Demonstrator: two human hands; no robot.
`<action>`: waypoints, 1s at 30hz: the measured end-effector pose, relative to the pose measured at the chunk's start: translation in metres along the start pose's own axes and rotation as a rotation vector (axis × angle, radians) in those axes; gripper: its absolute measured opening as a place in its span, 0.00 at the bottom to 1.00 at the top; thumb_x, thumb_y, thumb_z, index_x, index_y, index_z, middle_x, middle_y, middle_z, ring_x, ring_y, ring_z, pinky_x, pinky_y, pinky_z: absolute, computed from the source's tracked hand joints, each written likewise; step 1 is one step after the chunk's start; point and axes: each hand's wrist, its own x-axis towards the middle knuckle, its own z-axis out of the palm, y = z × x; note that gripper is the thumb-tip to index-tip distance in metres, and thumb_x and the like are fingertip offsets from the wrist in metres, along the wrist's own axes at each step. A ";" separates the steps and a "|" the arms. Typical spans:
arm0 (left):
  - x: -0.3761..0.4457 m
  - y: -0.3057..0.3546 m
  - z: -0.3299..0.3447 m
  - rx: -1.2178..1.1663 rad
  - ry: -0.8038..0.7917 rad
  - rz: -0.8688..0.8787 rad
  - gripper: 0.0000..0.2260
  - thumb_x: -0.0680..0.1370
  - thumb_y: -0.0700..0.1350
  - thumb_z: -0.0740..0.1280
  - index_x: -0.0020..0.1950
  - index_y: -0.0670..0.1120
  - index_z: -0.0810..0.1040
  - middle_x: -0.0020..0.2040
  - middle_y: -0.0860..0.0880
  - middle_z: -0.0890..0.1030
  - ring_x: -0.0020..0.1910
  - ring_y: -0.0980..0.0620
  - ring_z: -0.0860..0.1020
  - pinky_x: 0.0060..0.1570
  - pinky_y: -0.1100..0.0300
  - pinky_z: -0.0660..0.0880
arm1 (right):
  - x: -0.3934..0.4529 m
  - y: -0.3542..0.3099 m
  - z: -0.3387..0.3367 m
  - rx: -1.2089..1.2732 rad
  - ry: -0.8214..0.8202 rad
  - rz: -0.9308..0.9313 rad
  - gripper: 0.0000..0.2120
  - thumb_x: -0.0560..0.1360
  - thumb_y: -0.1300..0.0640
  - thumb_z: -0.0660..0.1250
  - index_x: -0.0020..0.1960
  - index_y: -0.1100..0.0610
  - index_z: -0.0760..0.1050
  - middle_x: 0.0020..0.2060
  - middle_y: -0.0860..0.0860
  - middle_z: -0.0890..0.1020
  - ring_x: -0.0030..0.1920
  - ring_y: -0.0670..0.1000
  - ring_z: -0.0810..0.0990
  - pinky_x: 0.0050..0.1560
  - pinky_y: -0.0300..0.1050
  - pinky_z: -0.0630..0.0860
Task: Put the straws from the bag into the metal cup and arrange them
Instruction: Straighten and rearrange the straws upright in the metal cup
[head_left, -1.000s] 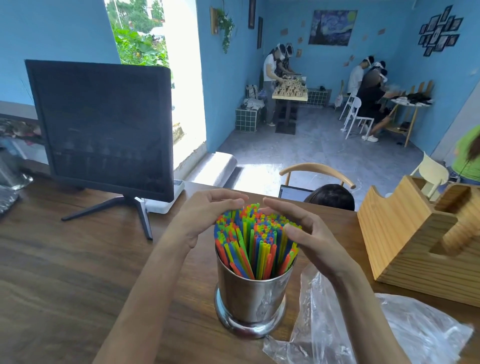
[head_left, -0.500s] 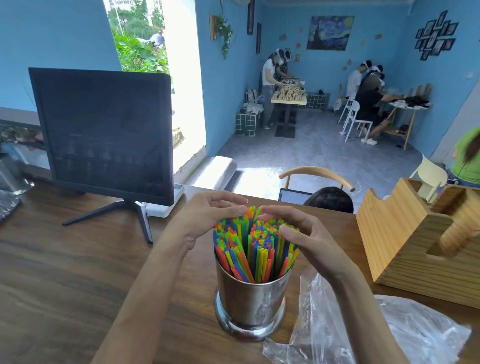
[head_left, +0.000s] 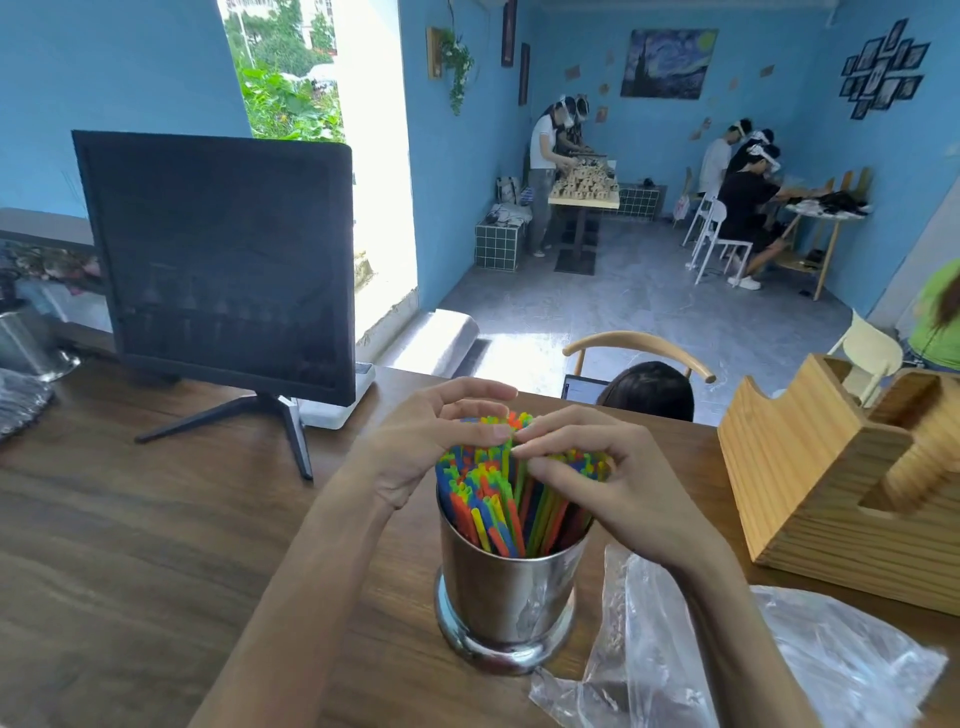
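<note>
Looking down from the head camera: standing upright on the wooden table (head_left: 130, 545), just beside the crumpled, apparently empty plastic bag (head_left: 779, 649), the metal cup (head_left: 506, 597), packed with coloured straws (head_left: 498, 514) fanning above its rim. Resting over the straw tops from the left, the left hand (head_left: 415, 447), fingers curved and close together, touching the tips. Cupping the tops from the right, the right hand (head_left: 602, 467), fingers bent and slightly apart, thumb pressing the near straws; whether pinching any single straw, cannot tell. Judging the handling: straws looking light, thin, springy and smooth, likely tipping or splaying under a sideways push, so gathering them near the tops with gentle inward pressure seeming best, steadying the cup by its wall if shifting. Standing behind, a dark monitor (head_left: 218, 260); sitting at right, a wooden holder (head_left: 810, 493)
</note>
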 end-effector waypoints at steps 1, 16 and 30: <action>-0.003 0.000 0.002 0.004 0.021 0.028 0.14 0.73 0.38 0.75 0.56 0.51 0.84 0.56 0.49 0.85 0.55 0.51 0.84 0.52 0.59 0.81 | 0.000 0.003 -0.001 0.016 0.005 0.009 0.07 0.76 0.59 0.74 0.51 0.50 0.88 0.53 0.44 0.85 0.61 0.50 0.81 0.61 0.46 0.78; -0.066 -0.056 0.009 0.722 0.544 0.958 0.08 0.77 0.47 0.70 0.49 0.46 0.88 0.54 0.53 0.86 0.58 0.55 0.83 0.56 0.51 0.79 | 0.008 0.018 0.009 0.289 0.080 0.099 0.12 0.76 0.58 0.67 0.57 0.53 0.84 0.57 0.47 0.84 0.61 0.48 0.81 0.61 0.43 0.77; -0.071 -0.060 0.026 0.703 0.491 0.953 0.09 0.76 0.46 0.71 0.52 0.47 0.87 0.56 0.56 0.85 0.60 0.52 0.81 0.59 0.53 0.75 | 0.006 0.018 0.013 0.275 0.117 0.145 0.11 0.77 0.56 0.66 0.57 0.53 0.84 0.55 0.46 0.85 0.60 0.50 0.82 0.63 0.52 0.79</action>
